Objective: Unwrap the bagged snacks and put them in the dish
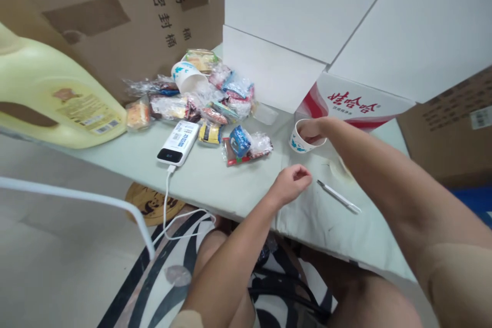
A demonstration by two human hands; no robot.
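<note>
My right hand (312, 130) reaches down into a white paper cup (300, 144) with a blue pattern, standing upright on the table. Its fingertips are hidden by the cup wall, so what they hold, if anything, does not show. Nearer to me, my left hand (292, 183) hovers over the table with its fingers curled in, and nothing shows in it. A slim white pen-like tool (339, 197) lies just right of the left hand. Left of the cup is a small group of wrapped snacks, with a blue packet (240, 141) on top of a red-edged one (234, 156).
A pile of wrapped snacks (215, 107) with a tipped paper cup (188, 78) lies farther back. A white power bank (178, 142) with a cable rests at the table's front left, near a yellow jug (57, 92). Cardboard (154, 10) and white boxes (277, 66) border the back.
</note>
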